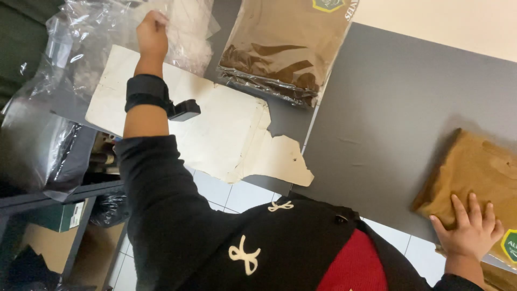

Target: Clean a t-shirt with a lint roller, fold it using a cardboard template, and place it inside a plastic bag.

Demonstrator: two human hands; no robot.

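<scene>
Folded tan knit garment [479,172] sits at the right edge of our grey tabletop [388,108], with our right hand [471,231] spread flat on it. Our left hand [152,33] pinches one crinkly clear plastic bag [107,37]. We also count one torn cream cardboard sheet [226,129], one bagged brown garment [285,48], white floor tiles below.

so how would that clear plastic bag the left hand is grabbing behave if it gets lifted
The clear plastic bag is crinkled and creased under the left hand, so it is probably floppy and will sag when raised. It looks thin and see-through, so likely very light for its size. Its glossy surface hints it may slip between fingers or slide on the torn cardboard sheet.
</scene>
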